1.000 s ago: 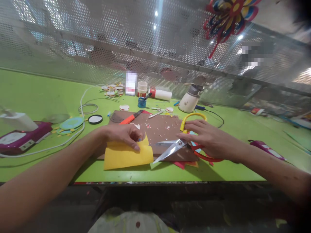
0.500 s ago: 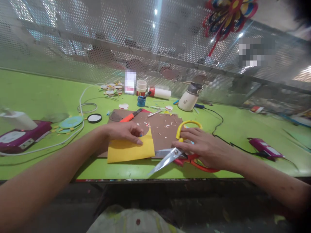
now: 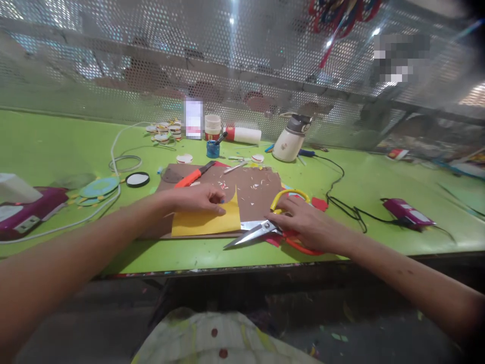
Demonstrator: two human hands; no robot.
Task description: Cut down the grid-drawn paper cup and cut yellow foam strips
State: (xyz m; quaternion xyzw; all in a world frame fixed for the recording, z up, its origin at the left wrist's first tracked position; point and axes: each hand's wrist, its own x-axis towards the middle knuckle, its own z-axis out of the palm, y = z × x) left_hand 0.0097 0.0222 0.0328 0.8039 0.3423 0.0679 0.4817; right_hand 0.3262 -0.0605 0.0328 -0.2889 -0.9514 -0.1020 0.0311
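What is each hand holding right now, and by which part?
The left hand holds the yellow sheet by its far edge, thumb on top. The right hand holds the open scissors by their handles.

"Sheet (image 3: 212, 224)?"
"Plain yellow. Scissors (image 3: 267, 226): silver blades, one yellow loop, one red-orange."
"Board (image 3: 261, 194)?"
"Brown, flecked white and red. Tabletop (image 3: 364, 174) lime green."
"Cutter (image 3: 189, 178)?"
"Orange handle, dark end. Pot (image 3: 212, 150) blue, bottle (image 3: 287, 145) white, grey top."
"Power strip (image 3: 36, 215)?"
"Purple. Disc (image 3: 99, 187) pale teal, yellow tabs."
"Shirt (image 3: 197, 349)?"
"Pale, yellow-green stripes, brown buttons (image 3: 214, 332)."
"Back panel (image 3: 113, 50)?"
"Grey, dotted all over with holes."
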